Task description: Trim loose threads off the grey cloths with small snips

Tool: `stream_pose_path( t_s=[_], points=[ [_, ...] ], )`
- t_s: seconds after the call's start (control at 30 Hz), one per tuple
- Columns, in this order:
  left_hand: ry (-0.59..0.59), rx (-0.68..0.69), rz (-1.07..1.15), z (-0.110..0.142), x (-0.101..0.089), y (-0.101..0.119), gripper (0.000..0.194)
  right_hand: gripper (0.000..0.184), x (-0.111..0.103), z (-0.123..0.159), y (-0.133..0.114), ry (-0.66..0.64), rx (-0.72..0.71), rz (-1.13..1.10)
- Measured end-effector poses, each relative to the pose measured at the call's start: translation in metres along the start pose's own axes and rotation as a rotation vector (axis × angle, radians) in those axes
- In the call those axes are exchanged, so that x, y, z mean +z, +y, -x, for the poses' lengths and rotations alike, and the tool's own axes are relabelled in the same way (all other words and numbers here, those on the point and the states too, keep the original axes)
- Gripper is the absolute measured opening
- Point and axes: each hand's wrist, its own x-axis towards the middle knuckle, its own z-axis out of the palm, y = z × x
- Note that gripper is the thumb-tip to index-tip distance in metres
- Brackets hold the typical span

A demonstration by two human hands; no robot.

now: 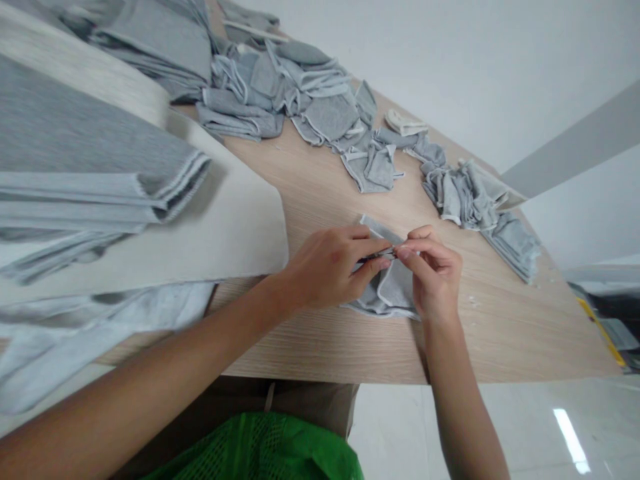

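Near the front edge of the table, my left hand [345, 263] is closed, thumb and index finger around a slim dark tool with a metallic tip [383, 254] that resembles thread snips; the fingers cover most of it. Just right of that tip, my right hand [434, 267] pinches the edge of a grey fabric piece [397, 283] with pale stitched edging. The two hands' fingertips nearly meet. Below them the piece rests partly on the tabletop, loosely folded, with some of it hidden behind the hands.
Grey fabric pieces [330, 117] lie heaped along the back of the wooden table [320, 347]. Another crumpled pile [467, 197] sits at the back right. On the left, a stack of folded grey fabric [90, 147] rests on a white board [240, 227]. A white wall stands behind.
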Motion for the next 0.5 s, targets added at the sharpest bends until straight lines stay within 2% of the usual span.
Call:
stream_pose_path(
  t_s=[0.23,0.5],
  points=[
    [0.033,0.027,0.035,-0.0006,-0.0006,0.0012,0.024,0.002,-0.0007,0.0009,-0.0020,-0.014,-0.007,0.009],
    [0.012,0.019,0.020,-0.0006,0.0011,0.0005,0.027,0.010,-0.0009,-0.0005,-0.0011,-0.033,-0.022,-0.040]
  ],
)
